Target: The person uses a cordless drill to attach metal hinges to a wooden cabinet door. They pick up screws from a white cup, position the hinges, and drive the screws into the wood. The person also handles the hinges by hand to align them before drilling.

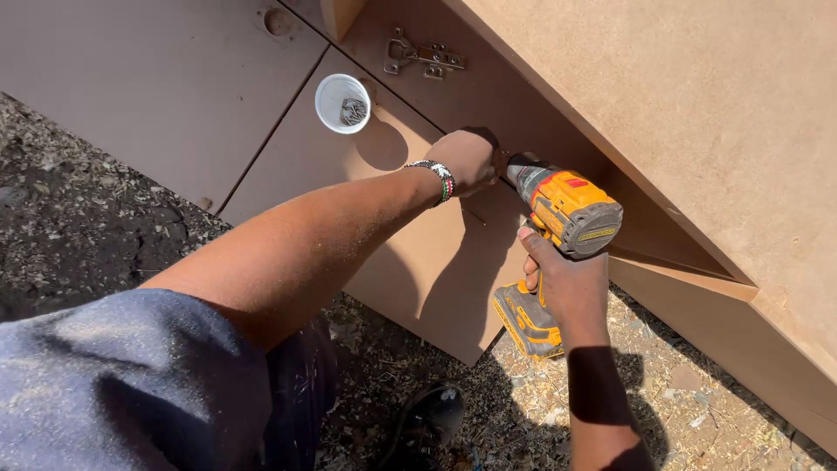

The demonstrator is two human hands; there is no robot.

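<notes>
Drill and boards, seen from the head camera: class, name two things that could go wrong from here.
1. The left hand sits right at the nose of the yellow drill, held by the right hand; a slip might catch the fingers.
2. The white cup of screws stands loose on the board near the forearm and could tip over.

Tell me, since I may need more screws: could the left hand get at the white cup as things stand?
Probably yes. The left hand is at the drill's tip, and the white cup stands open on the board to its left, with nothing between them.
</notes>
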